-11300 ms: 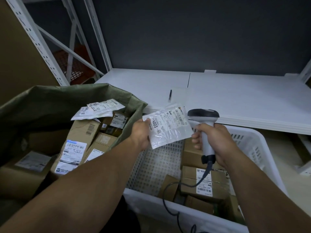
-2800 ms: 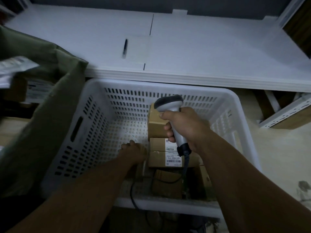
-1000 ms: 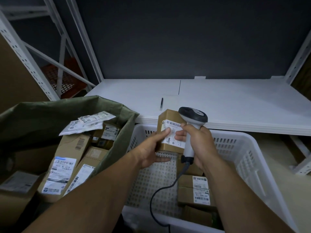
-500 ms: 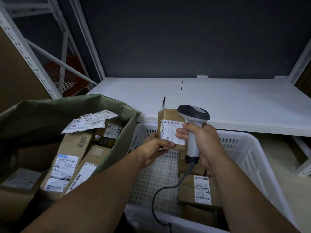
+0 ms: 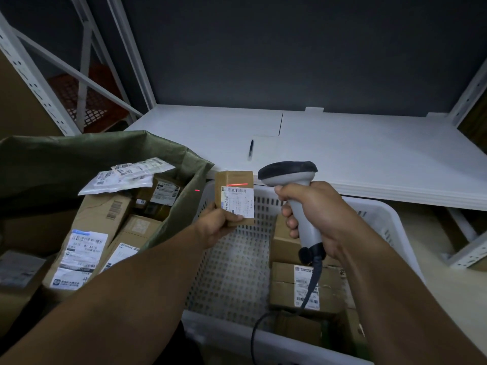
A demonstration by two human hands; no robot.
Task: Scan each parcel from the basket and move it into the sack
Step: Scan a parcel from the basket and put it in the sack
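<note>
My left hand [image 5: 214,229] gripped a small box [image 5: 234,197] over the basket [image 5: 379,208]. My right hand [image 5: 320,216] gripped the scanner [image 5: 287,170], and its red line lay on the box

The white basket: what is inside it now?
Brown labelled boxes lie along the right side of the basket, with the scanner cable trailing over them. The right arm covers whatever lies beneath it.

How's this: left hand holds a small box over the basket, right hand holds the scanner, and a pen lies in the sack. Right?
Not quite: the head view shows the pen on the white shelf, not in the sack. The left hand does hold the small box, the right hand the scanner.
</note>
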